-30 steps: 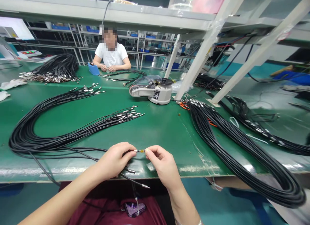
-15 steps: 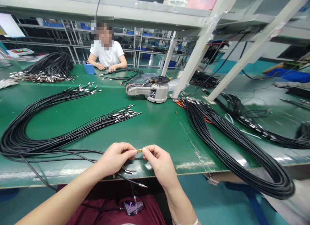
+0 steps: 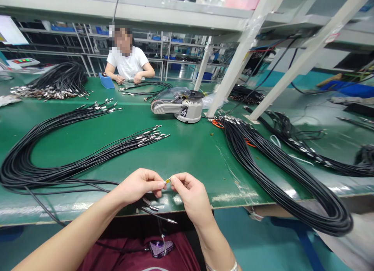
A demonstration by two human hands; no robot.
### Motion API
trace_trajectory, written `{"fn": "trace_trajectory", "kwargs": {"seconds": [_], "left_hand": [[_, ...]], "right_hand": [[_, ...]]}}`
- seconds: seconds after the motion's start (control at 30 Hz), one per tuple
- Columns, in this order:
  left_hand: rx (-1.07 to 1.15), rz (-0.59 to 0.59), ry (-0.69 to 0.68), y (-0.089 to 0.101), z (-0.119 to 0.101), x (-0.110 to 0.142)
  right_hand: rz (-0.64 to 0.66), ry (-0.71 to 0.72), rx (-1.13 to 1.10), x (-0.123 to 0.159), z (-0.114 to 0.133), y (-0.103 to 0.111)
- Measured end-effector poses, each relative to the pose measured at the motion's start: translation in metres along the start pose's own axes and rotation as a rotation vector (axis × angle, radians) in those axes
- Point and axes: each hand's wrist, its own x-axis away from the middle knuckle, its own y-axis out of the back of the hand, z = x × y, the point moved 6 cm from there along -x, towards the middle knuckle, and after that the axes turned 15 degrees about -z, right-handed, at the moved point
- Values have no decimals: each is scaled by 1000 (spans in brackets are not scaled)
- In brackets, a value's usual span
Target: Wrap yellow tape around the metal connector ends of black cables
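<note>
Between my two hands is a small metal cable connector (image 3: 167,181) with a band of yellow tape on it. My left hand (image 3: 147,182) pinches it from the left, thumb against forefinger. From the other side my right hand (image 3: 187,187) closes its fingertips on the connector's right end. Below my left hand, two loose black cable ends (image 3: 168,220) with metal tips reach toward the table's front edge. A bundle of black cables (image 3: 32,166) curves over the green table (image 3: 193,154) to the left, its metal-tipped ends pointing right.
A grey tape dispenser (image 3: 188,109) stands mid-table. More black cables (image 3: 280,185) loop over the front edge on the right. Slanted white posts (image 3: 230,68) hold an overhead shelf. Across the table a person (image 3: 128,62) in white handles cables beside a blue block (image 3: 106,81).
My hands have tilted the taped connector slightly, its right end now higher, and my left fingers sit closer to the tape. The view has shifted a little to the right.
</note>
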Motion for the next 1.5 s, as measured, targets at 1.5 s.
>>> {"fn": "trace_trajectory", "kwargs": {"seconds": [1.5], "left_hand": [[-312, -168, -263, -12, -20, 12]], "right_hand": [[205, 23, 127, 0, 2, 4]]}}
